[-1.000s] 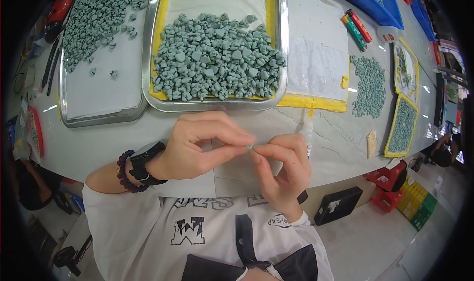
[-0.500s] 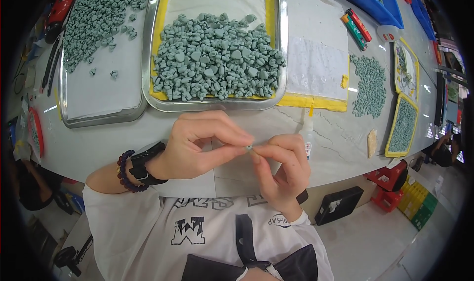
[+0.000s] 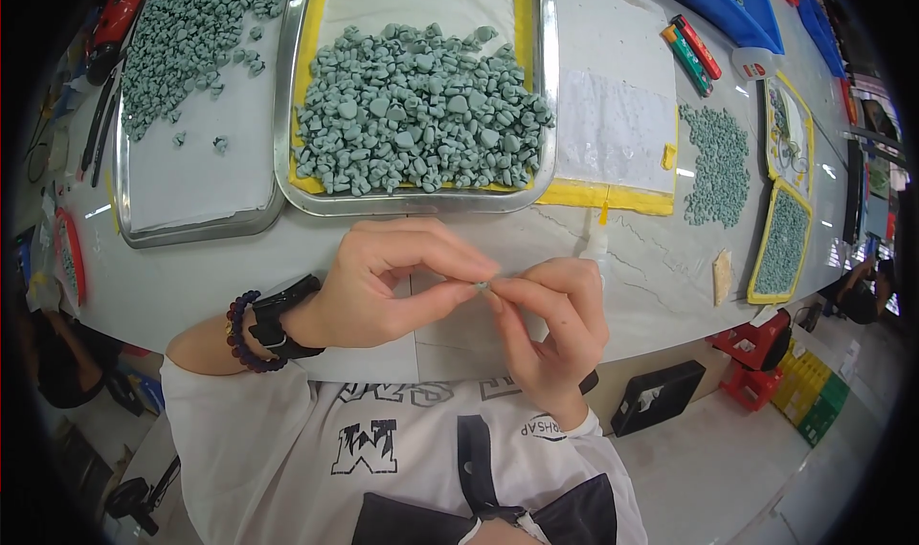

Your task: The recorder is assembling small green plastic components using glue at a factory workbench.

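Observation:
My left hand (image 3: 388, 282) pinches a tiny grey-green piece (image 3: 481, 286) between thumb and fingertips. From the other side, my right hand (image 3: 553, 320) closes its thumb and forefinger on the same piece, so the fingertips of both hands nearly meet. Most of the piece is hidden by the fingers. Just beyond the hands, a metal tray (image 3: 412, 203) with a yellow-edged liner holds a heap of small grey-green pieces (image 3: 421, 114). Behind my right hand stands a small white bottle (image 3: 595, 244) with a yellow tip, partly covered.
A second metal tray (image 3: 196, 191) with similar pieces lies at the left. Right of the middle tray is a white yellow-edged sheet (image 3: 613, 114). Farther right are red and green lighters (image 3: 696, 57), loose pieces (image 3: 716, 167), a yellow-rimmed tray (image 3: 756, 296) and a blue bin (image 3: 756, 23).
My right hand has shifted slightly to the right and covers more of the bottle. My left hand stays almost in place, and both still pinch the piece.

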`<state>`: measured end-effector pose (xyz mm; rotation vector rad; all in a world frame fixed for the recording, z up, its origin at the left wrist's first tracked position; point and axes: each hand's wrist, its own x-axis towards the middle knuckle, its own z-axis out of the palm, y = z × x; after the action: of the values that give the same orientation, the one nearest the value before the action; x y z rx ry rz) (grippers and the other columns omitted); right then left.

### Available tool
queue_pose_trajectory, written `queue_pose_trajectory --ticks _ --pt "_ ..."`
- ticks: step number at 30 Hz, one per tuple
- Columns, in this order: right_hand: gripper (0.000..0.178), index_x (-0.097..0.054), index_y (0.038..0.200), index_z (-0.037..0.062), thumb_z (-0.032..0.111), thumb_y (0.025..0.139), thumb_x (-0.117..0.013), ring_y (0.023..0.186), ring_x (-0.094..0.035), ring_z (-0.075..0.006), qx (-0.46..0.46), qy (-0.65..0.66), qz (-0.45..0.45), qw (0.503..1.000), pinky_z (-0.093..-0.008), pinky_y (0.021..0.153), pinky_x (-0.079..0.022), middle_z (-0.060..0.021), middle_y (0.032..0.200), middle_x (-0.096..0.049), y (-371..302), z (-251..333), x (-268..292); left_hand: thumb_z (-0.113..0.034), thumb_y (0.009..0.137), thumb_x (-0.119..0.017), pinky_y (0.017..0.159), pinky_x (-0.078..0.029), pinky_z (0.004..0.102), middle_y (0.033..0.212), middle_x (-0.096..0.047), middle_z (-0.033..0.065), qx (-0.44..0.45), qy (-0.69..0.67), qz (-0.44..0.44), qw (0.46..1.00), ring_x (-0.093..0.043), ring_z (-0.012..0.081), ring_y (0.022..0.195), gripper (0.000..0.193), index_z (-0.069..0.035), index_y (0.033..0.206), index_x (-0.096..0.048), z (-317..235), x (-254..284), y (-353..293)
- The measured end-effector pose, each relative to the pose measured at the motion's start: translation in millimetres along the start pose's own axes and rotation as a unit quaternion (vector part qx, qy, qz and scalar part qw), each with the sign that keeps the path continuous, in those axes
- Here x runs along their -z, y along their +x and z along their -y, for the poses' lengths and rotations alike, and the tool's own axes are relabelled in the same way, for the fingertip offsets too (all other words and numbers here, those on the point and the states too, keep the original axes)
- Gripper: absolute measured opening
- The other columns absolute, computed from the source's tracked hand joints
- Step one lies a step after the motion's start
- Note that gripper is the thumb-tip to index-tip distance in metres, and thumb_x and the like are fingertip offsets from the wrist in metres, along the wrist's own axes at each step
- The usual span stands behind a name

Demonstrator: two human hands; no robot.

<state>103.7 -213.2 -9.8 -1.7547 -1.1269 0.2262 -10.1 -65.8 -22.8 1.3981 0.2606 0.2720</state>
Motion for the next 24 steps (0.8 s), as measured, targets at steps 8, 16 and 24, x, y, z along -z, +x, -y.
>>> queue_pose_trajectory --ticks 8,16,24 --pt "0.029 -0.065 0.084 0.005 -0.004 0.058 -0.072 0.072 -0.052 -0.0213 -0.008 -0.004 0.001 1.0 -0.032 0.066 -0.038 -0.0036 0.078 -0.058 1.9 -1.7 -5.0 0.015 0.072 -0.06 0.076 -0.052 0.0278 0.096 -0.065 0.0148 -0.016 0.017 -0.004 1.0 -0.064 0.0198 0.089 0.024 0.002 0.092 -0.066 3.9 1.2 -0.7" --pt "0.024 -0.064 0.081 0.0013 -0.01 0.061 -0.069 0.072 -0.052 -0.0206 0.015 -0.017 -0.006 1.0 -0.0292 0.062 -0.041 -0.0065 0.078 -0.056 3.3 -1.6 -5.8 0.013 0.073 -0.06 0.074 -0.052 0.028 0.094 -0.065 0.0139 -0.022 0.019 -0.011 1.0 -0.064 0.02 0.088 0.023 0.001 0.09 -0.067 3.7 2.2 2.9" --pt "0.029 -0.064 0.084 0.0038 -0.007 0.058 -0.071 0.073 -0.053 -0.0234 0.002 -0.027 0.016 0.999 -0.0326 0.067 -0.04 -0.006 0.079 -0.058 -0.6 5.8 -4.8 0.009 0.071 -0.064 0.071 -0.051 0.0274 0.094 -0.066 0.0102 -0.063 0.064 -0.017 0.996 -0.064 0.0191 0.085 0.023 -0.001 0.091 -0.067 1.1 -1.6 -1.3"
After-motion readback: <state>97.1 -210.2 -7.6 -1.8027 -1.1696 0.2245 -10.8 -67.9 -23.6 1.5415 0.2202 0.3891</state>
